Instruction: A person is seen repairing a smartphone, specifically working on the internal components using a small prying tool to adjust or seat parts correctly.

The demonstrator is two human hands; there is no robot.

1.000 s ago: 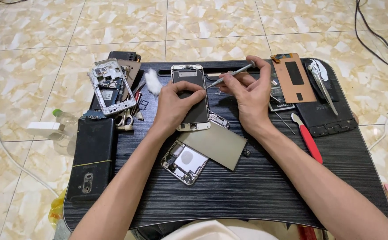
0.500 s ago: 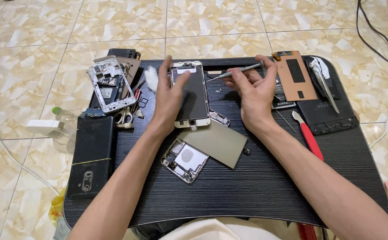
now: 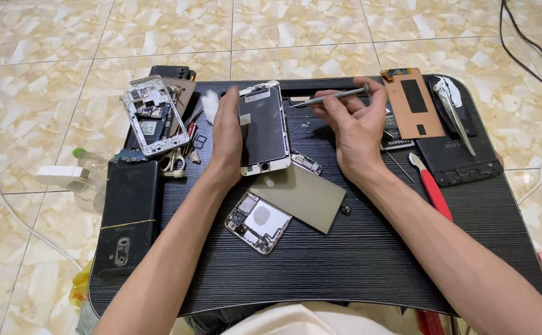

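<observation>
Black tray (image 3: 358, 260): ribbed lap table filling centre frame, littered with phone parts.
Left hand (image 3: 227, 139): fingers closed along the left edge of a white-framed phone screen (image 3: 262, 127), upper centre, tilted up off the tray.
Right hand (image 3: 355, 127): pinches a grey screwdriver (image 3: 327, 98); tip points left, just beside the screen's top right corner.
Risk: tip could slip and scratch the panel; one-edge grip may let the screen tip.
Nearby: tan plate (image 3: 302, 195), opened phone body (image 3: 258, 222).
</observation>
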